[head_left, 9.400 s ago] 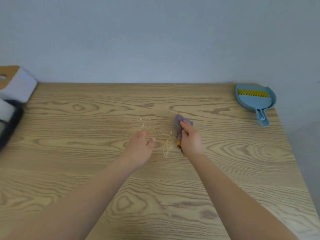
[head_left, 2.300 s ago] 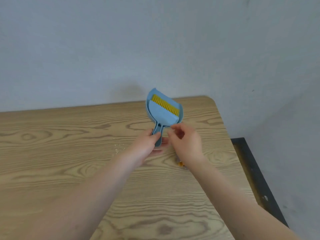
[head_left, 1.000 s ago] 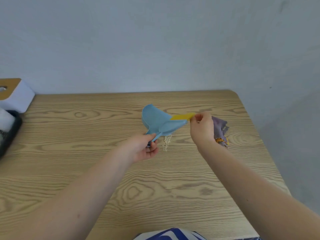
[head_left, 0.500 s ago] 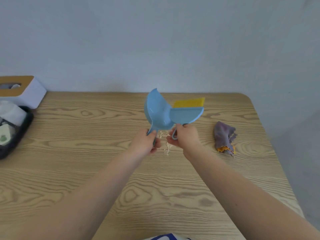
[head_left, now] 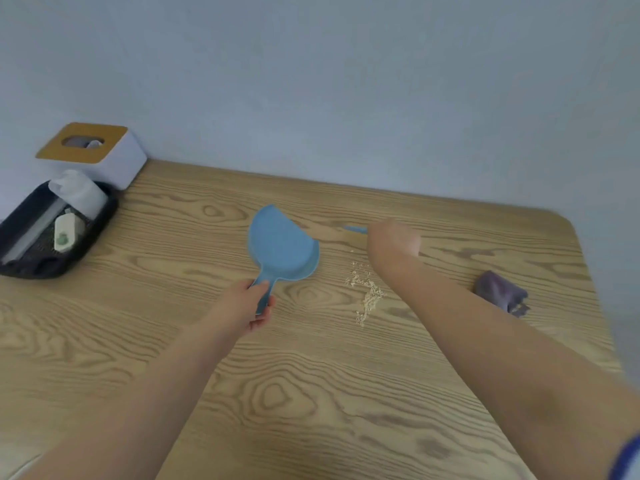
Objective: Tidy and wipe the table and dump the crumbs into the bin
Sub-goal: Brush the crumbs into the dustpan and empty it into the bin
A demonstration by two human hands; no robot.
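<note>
While the left hand [head_left: 246, 308] curls round the handle of the blue dustpan [head_left: 282, 249], holding its scoop over the wooden table [head_left: 138, 306], the right hand [head_left: 393, 242] is blurred beyond the crumbs [head_left: 365, 294]; it appears to hold something blue, a sliver of which [head_left: 355, 229] shows to its left, though its grip cannot be told. The crumbs lie in a small heap between the two arms. A purple cloth [head_left: 500, 294] sits crumpled near the right edge. A white tissue box [head_left: 100, 155] and a dark tray [head_left: 52, 233] occupy the far left corner.

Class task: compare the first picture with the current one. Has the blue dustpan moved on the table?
Yes. The dustpan left the table's far right corner; it is now mid-table, left of the crumbs, its handle gripped by the left hand.
</note>
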